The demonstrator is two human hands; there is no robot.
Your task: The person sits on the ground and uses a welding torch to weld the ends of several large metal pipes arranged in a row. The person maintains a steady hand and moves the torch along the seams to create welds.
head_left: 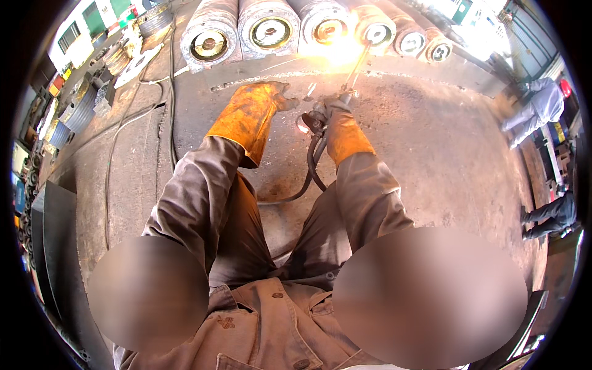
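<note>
My right hand [336,106], in an orange and grey work glove, is closed around a gas torch [357,71]. Its long tip points away from me at the row of rollers [269,31], where a glaring flame [336,50] washes out part of the view. Dark hoses [310,165] run from the torch's rear down between my legs. To the left, my left hand [271,97] wears a stained orange glove and hovers over the floor. Its fingers and thumb are bent but apart, with nothing visible between them. Several thick steel rollers lie side by side, their round ends facing me.
Cables [171,92] trail along the floor at left. Metal rings and coils [80,108] stand farther left. At the right edge are a person in a red helmet [546,105] and another in dark clothes [552,216]. A dark metal plate [58,246] stands at lower left.
</note>
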